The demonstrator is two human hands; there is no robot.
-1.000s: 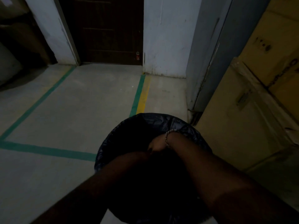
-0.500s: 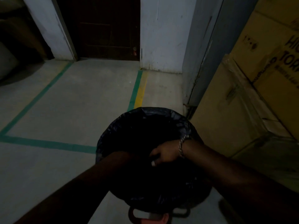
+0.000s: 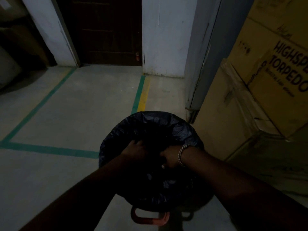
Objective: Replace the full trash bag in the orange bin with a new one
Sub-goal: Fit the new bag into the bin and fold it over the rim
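A black trash bag (image 3: 160, 124) lines the round bin in front of me, its edge folded over the rim. Only an orange handle of the bin (image 3: 148, 217) shows below the bag. My left hand (image 3: 135, 150) reaches into the bag's mouth from the left, fingers curled into the dark plastic. My right hand (image 3: 170, 157), with a bracelet at the wrist, is closed on the plastic just to the right of it. The inside of the bag is too dark to see.
Stacked cardboard boxes (image 3: 260, 90) stand close on the right. A grey door (image 3: 206, 52) and a white wall lie beyond the bin. Green and yellow floor lines (image 3: 138, 94) run ahead. A dark wooden door (image 3: 106, 30) is at the back.
My view has tipped down, so the bin's orange handle now shows. My left hand has come up from deep in the bag and moved apart from the right hand.
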